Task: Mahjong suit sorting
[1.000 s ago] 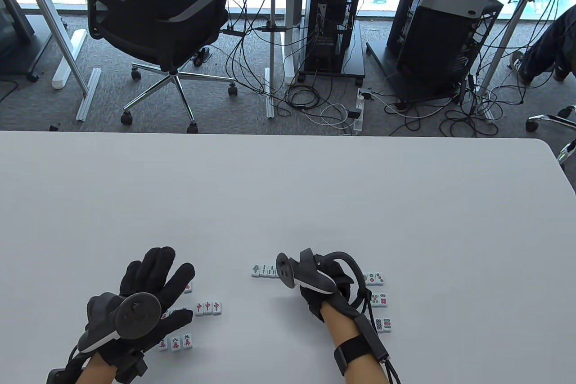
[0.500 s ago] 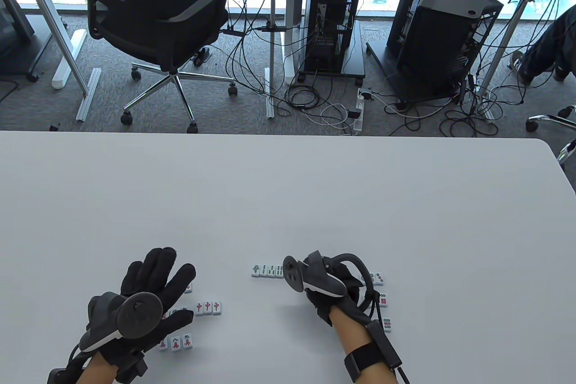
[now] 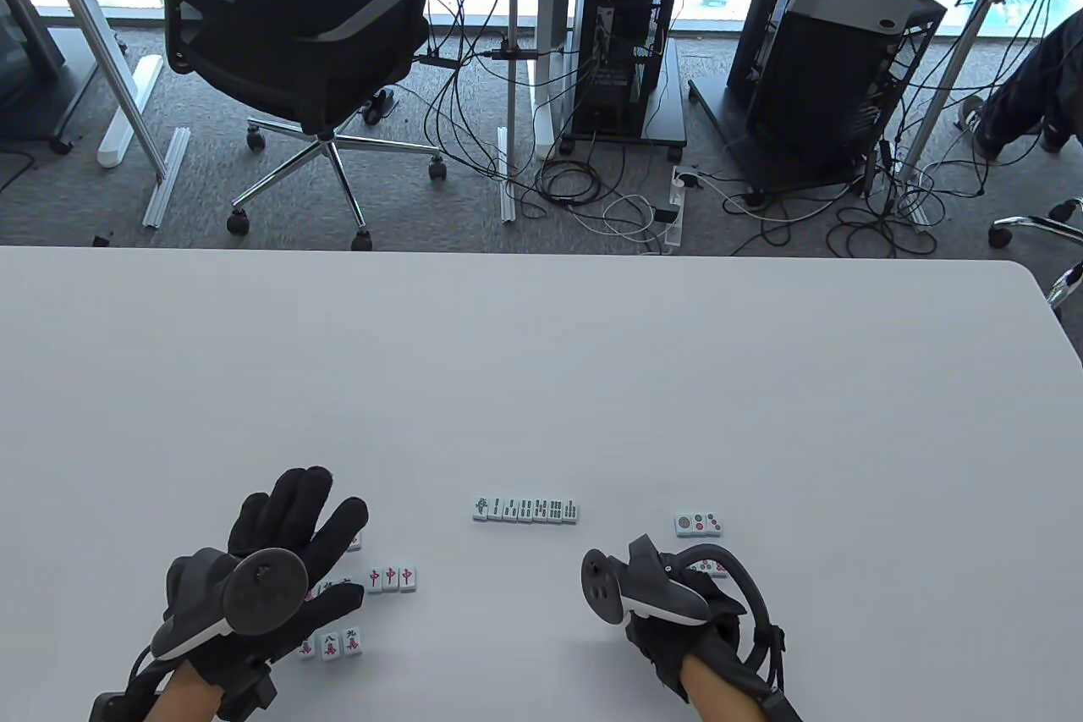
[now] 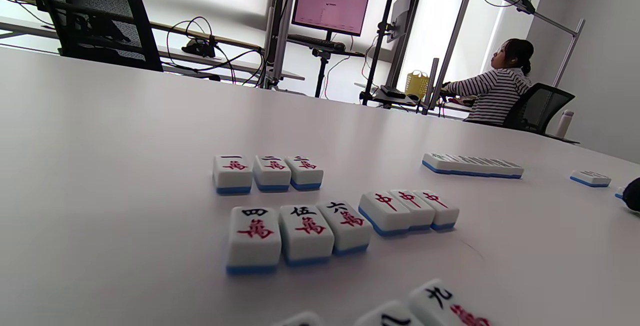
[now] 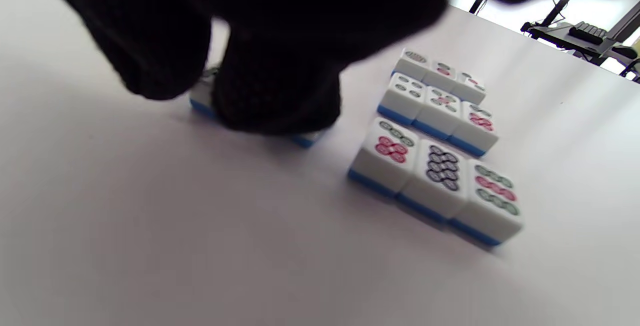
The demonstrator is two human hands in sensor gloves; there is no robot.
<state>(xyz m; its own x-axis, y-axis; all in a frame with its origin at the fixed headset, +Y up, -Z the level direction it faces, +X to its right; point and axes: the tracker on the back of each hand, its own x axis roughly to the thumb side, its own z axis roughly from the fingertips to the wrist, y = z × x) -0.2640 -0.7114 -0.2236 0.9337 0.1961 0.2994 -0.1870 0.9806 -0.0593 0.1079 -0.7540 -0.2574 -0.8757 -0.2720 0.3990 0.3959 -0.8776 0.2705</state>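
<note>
A white desk point(image 3: 541, 366) seen from above, with mahjong tiles laid face up in small groups near its front edge and two gloved hands entering from the bottom.

The left hand point(image 3: 279, 570) lies flat with its fingers straight and spread, its grip open, holding nothing. It covers part of a block of tiles printed with red and black characters point(image 4: 300, 231); the left wrist view shows these as short rows of three. Just right of this hand sits a row of three red-symbol tiles point(image 3: 390, 578), touching each other.

Near the middle of the desk a long row of green-striped tiles point(image 3: 525, 509) lies side by side, apart from both hands.

To the right, a row of three circle tiles point(image 3: 698, 525) lies clear of the hand. The right wrist view shows three such rows of circle tiles point(image 5: 435, 131) stacked close behind one another.

The right hand point(image 3: 685, 629) is low at the front right, its fingers curled downward. In the right wrist view its fingertips point(image 5: 280, 101) press on a blue-backed tile point(image 5: 305, 139) on the desk, just left of the circle rows. Whether the grip pinches this tile or only rests on it cannot be told.
</note>
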